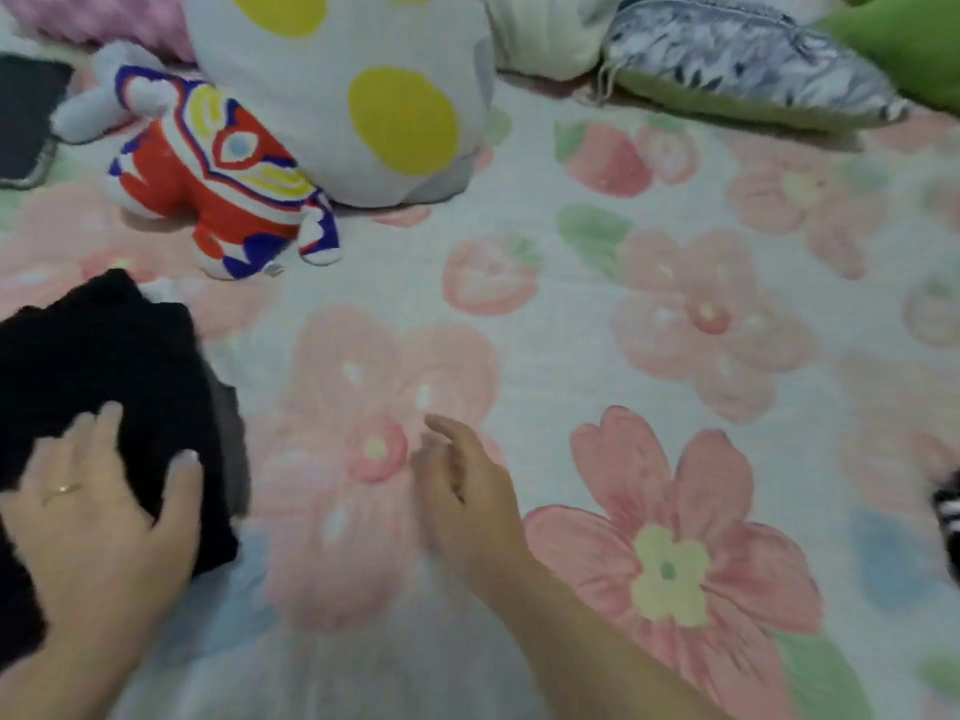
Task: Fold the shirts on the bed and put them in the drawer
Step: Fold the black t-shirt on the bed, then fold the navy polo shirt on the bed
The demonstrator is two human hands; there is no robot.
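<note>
Apparently folded into a thick, dark bundle, the black shirt (104,356) lay at the left edge of the bed, its fabric soft and matte, with its corners rounded rather than crisp. A grey layer (231,444) showed at its right side; whether that was another garment could not be told. The left hand (98,517) rested flat on top of the bundle, fingers spread and fairly straight, pressing rather than gripping. The right hand (467,491) hovered just beside it over the flowered bedspread (571,330), fingers loosely bent and holding nothing, though blur softened its outline.

By the look of it, the step in hand was finishing this fold, or gathering the bundle to carry it. The next move would likely need both hands under the stack so that it kept its shape; no drawer was in view.

Farther off sat a red, white and blue plush toy (218,184) against a white cushion with yellow spots (363,85). A black-and-white striped thing (948,511) peeked in at the right edge.
</note>
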